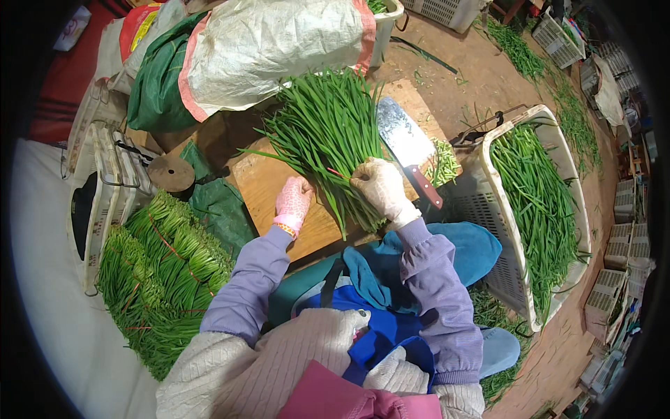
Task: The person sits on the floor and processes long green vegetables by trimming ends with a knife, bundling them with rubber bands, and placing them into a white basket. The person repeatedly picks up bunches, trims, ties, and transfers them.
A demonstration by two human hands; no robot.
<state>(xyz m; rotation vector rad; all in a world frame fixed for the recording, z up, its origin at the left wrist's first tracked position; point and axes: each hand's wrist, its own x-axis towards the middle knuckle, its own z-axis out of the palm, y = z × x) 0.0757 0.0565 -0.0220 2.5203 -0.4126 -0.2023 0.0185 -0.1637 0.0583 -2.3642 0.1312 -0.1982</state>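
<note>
A large bunch of green leafy stalks, apparently garlic chives [324, 125], lies across a wooden board [272, 183], its cut ends toward me. My right hand [382, 186], in a pale patterned glove, is closed at the right side of the bunch. From its fingertips a short red tie [337, 173] sticks out over the leaves. My left hand [294, 200], in a pink patterned glove, is curled above the board just left of the bunch; whether it holds anything is hidden. A cleaver [405, 133] with a brown handle rests on the board, right of the bunch.
Trimmed stalk ends [444, 162] lie beside the cleaver. At right stands a tilted white crate [489, 157] of loose greens. Bunches tied in red [172, 251] are stacked at left, near a spool [170, 173]. A white woven sack [272, 47] lies beyond the board.
</note>
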